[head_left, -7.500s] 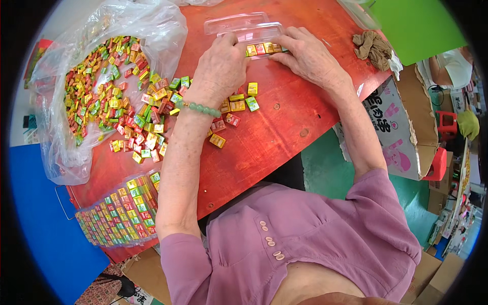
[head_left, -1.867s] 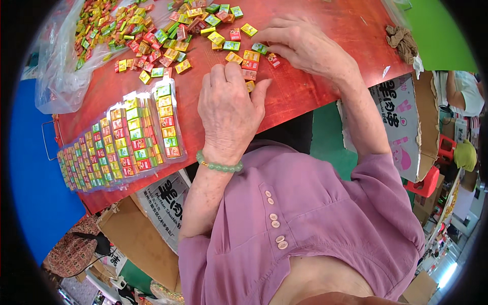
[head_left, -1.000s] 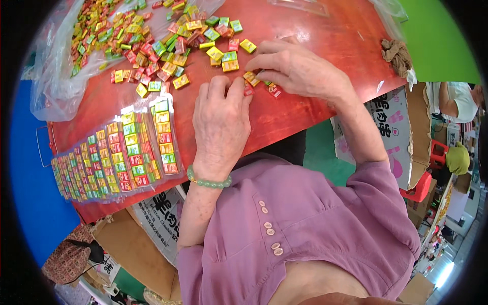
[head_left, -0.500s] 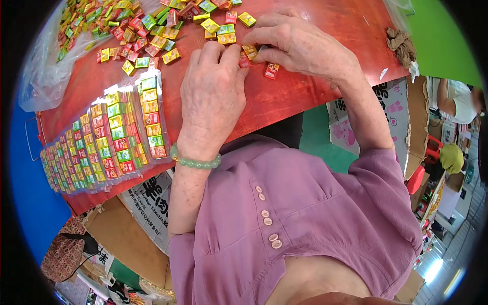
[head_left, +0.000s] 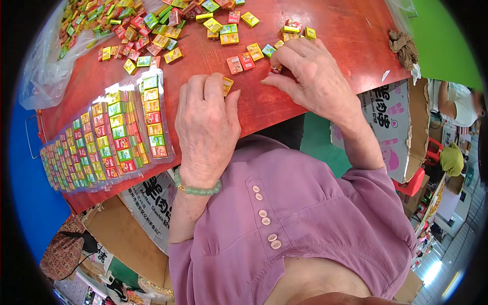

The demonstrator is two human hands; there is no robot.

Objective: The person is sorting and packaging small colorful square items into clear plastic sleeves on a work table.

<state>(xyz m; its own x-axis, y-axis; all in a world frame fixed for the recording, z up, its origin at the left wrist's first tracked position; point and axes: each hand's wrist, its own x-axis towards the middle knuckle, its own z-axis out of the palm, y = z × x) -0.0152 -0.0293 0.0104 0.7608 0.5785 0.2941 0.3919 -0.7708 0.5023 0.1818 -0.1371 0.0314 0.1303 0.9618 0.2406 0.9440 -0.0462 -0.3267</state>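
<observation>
My left hand [head_left: 208, 119], a green bead bracelet at its wrist, is closed near the table's front edge. A small yellow box [head_left: 228, 85] shows between its thumb and fingers. To the right, my right hand [head_left: 312, 79] pinches a small red box [head_left: 275, 70] between thumb and forefinger, its far part hidden by the fingers. Between and beyond the hands lies a slanting line of little boxes: a pale red box [head_left: 234, 65], a red box [head_left: 247, 61], a yellow box [head_left: 255, 51] and a green box [head_left: 268, 50]. More little boxes [head_left: 291, 30] sit just past my right knuckles.
A heap of mixed small boxes [head_left: 152, 33] spreads over the red table [head_left: 330, 20] at the far left, partly on clear plastic [head_left: 48, 81]. Overlapping clear trays filled with boxes [head_left: 117, 132] stand along the left. A brown rag [head_left: 403, 48] lies at the right edge.
My hands have drawn apart and nearer to me, the right one also shifting right. The line of boxes they covered now shows, and a yellow box appears at my left fingertips.
</observation>
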